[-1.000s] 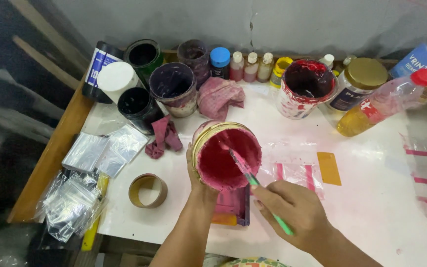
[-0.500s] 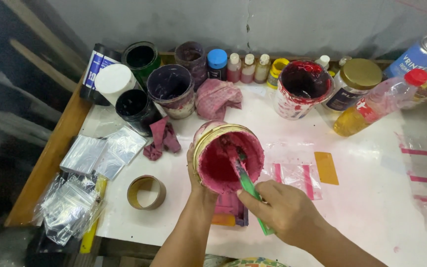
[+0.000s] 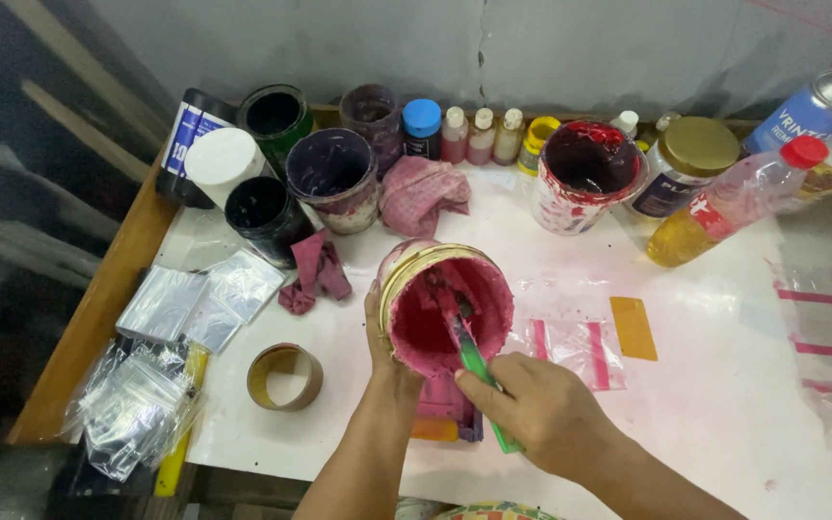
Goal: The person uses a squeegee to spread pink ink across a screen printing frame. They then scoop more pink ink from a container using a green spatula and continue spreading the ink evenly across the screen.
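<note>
Pink-paint tub (image 3: 445,303) hides most of the gripping left hand (image 3: 382,351); right hand (image 3: 541,409) clenches a green stirrer (image 3: 479,371) (tip buried) above the white table (image 3: 724,404).

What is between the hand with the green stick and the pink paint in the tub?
Nothing visible. The right hand holds the green stick, whose tip already sits in the pink paint inside the tub. The left hand wraps the tub's side.

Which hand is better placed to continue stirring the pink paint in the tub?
The right hand: it already grips the green stick dipped in the pink tub. The left hand holds the tub's side.
</note>
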